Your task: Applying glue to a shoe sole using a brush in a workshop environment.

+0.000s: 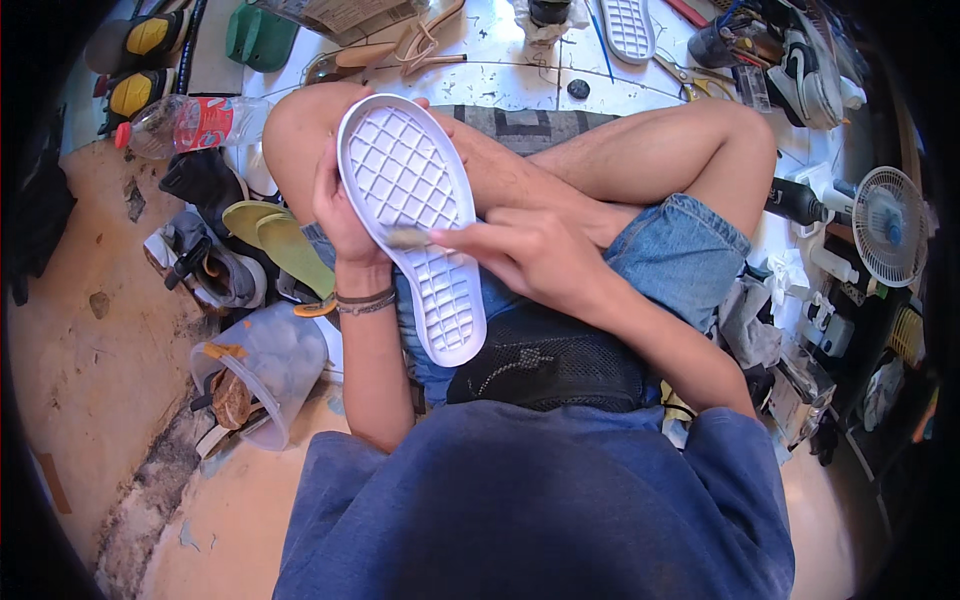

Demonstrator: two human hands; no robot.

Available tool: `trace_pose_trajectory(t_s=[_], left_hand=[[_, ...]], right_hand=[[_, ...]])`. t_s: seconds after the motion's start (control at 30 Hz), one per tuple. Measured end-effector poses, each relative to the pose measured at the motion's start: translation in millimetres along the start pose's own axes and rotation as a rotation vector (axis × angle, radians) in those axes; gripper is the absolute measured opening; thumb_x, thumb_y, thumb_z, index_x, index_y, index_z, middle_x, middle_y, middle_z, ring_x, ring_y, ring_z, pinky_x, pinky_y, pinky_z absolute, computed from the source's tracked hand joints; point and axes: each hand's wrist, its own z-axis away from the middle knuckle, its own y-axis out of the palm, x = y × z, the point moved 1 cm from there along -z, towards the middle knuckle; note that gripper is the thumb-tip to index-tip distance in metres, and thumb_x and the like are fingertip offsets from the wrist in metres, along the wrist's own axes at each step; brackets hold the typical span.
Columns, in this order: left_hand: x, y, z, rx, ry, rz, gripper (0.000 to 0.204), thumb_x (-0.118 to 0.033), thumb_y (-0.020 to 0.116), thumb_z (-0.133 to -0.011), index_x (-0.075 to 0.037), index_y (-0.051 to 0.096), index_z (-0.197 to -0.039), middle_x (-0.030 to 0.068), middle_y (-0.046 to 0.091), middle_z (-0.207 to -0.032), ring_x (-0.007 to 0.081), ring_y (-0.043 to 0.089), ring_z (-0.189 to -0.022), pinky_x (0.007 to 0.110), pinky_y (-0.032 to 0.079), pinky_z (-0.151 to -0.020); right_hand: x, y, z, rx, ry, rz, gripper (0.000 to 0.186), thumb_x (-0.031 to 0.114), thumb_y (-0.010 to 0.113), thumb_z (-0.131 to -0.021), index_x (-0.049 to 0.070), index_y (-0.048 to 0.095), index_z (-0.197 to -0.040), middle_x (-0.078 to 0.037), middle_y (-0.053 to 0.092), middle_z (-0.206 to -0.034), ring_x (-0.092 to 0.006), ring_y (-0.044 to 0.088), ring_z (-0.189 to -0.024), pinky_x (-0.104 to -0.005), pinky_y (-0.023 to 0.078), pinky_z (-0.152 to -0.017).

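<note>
Above my lap, my left hand (345, 215) grips a white shoe sole (405, 165) by its left edge. The sole is tilted, with its inner side and raised criss-cross grid facing me. My right hand (535, 250) pinches a small brush (407, 237), whose bristles are at the narrow middle of the sole. Most of the brush's handle is hidden by my fingers. Some left fingers pass behind the sole, and their tips show past its upper edge.
Beyond my crossed legs are another white sole (630, 28), yellow-handled scissors (695, 82) and a dark open jar (548, 12). At left lie a plastic bottle (190, 127), yellow-green soles (290, 250) and a clear bucket (300, 365). A small fan (888, 228) stands at right.
</note>
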Motion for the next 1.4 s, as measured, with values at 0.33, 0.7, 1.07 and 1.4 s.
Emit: trace_pose_trajectory(t_s=[0.33,0.7,1.07,1.4], left_hand=[[1.1,-3.3,-0.4,0.008,-0.020,-0.041,0.065,-0.043,0.019,-0.103,-0.001,0.028,-0.151,0.0293,0.039,-0.148,0.0454,0.048,-0.129,0.059,0.044,-0.105],[-0.3,3.8,-8.2,-0.093,0.002,-0.216,0.064,-0.041,0.022,-0.101,-0.002,0.028,-0.151,0.0268,0.038,-0.150,0.0451,0.047,-0.130,0.061,0.041,-0.106],[0.0,-5.3,-10.2,0.048,-0.022,-0.014,0.065,-0.043,0.022,-0.100,-0.003,0.031,-0.150,0.0295,0.039,-0.147,0.0497,0.048,-0.127,0.067,0.043,-0.101],[-8.4,-0.9,-5.4,0.254,-0.181,0.157,0.071,-0.043,0.025,-0.097,0.010,0.033,-0.144,0.0309,0.049,-0.138,0.0464,0.054,-0.122,0.054,0.049,-0.101]], right_hand=[[-12.3,-0.9,12.8,0.070,0.009,0.024,0.037,0.004,0.069,-0.083,0.016,0.071,-0.117,-0.010,0.068,-0.083,-0.0261,0.067,-0.076,-0.0348,0.053,-0.068],[-19.4,-8.1,4.2,-0.235,0.008,-0.005,0.033,0.003,0.068,-0.084,0.014,0.072,-0.114,-0.016,0.069,-0.084,-0.0317,0.067,-0.067,-0.0377,0.053,-0.061],[1.1,-5.9,38.8,0.009,0.211,0.059,0.023,0.016,0.068,-0.087,0.022,0.074,-0.108,-0.008,0.062,-0.070,-0.0279,0.064,-0.064,-0.0413,0.049,-0.057],[29.9,-57.6,-37.7,0.081,0.078,0.312,0.020,0.022,0.063,-0.088,0.023,0.075,-0.104,-0.012,0.069,-0.076,-0.0323,0.068,-0.071,-0.0445,0.053,-0.062]])
